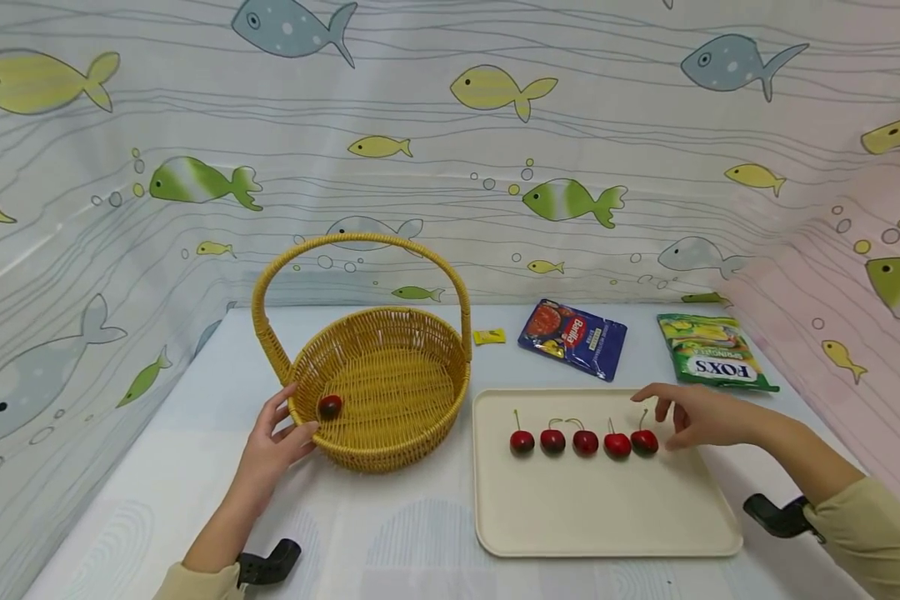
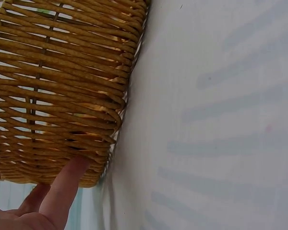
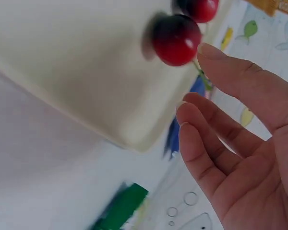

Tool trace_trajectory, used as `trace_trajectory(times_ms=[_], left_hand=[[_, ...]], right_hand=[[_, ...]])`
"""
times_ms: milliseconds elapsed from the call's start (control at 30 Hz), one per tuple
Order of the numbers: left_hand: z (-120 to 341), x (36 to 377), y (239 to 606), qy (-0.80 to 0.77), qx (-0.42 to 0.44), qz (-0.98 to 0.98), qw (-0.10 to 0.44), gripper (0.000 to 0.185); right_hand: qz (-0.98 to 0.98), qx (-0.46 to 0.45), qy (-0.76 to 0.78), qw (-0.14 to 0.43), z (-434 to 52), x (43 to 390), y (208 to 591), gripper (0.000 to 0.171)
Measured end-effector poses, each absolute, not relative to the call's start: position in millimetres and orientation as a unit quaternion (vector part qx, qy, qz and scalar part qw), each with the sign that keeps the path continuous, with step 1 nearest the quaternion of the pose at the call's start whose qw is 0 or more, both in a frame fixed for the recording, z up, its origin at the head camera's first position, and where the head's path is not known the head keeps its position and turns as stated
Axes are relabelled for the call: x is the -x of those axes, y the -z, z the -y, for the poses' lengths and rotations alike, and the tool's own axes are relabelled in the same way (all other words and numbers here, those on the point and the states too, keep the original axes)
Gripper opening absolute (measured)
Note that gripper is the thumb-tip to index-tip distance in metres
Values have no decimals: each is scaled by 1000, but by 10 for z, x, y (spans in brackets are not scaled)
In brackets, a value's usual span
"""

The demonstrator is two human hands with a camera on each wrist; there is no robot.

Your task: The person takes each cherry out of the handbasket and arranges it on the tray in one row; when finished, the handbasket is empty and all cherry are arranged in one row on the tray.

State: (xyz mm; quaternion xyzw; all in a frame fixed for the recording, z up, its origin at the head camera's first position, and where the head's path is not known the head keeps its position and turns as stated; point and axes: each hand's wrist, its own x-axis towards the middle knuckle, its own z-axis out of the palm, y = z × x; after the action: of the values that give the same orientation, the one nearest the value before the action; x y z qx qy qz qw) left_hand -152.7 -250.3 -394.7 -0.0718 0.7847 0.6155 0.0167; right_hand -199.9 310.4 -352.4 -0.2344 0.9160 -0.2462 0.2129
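A yellow woven basket with a tall arched handle stands at the left of the table, one dark red cherry inside it. My left hand touches the basket's left outer side, thumb and fingers spread along the wall. In the left wrist view a fingertip presses the weave. To the right, several stemmed cherries lie in a row on a cream tray. Beside the rightmost cherry hovers my right hand, thumb and fingers apart. The right wrist view shows this cherry near my thumb tip, nothing held.
Behind the tray lie a blue Barilla pouch and a green Fox's bag. A small yellow packet lies right of the basket. Fish-patterned curtain walls enclose the table at the back and sides.
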Motion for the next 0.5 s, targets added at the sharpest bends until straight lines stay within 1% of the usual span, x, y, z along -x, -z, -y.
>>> trace_trajectory(times_ms=[200, 500], left_hand=[[2504, 1530, 3941, -616, 72, -784, 15, 73], [2492, 1524, 3940, -617, 77, -783, 16, 73]], right_hand=[[-915, 274, 236, 181, -2909, 2051, 3199, 55], [-887, 382, 192, 173, -2117, 2123, 2784, 47]])
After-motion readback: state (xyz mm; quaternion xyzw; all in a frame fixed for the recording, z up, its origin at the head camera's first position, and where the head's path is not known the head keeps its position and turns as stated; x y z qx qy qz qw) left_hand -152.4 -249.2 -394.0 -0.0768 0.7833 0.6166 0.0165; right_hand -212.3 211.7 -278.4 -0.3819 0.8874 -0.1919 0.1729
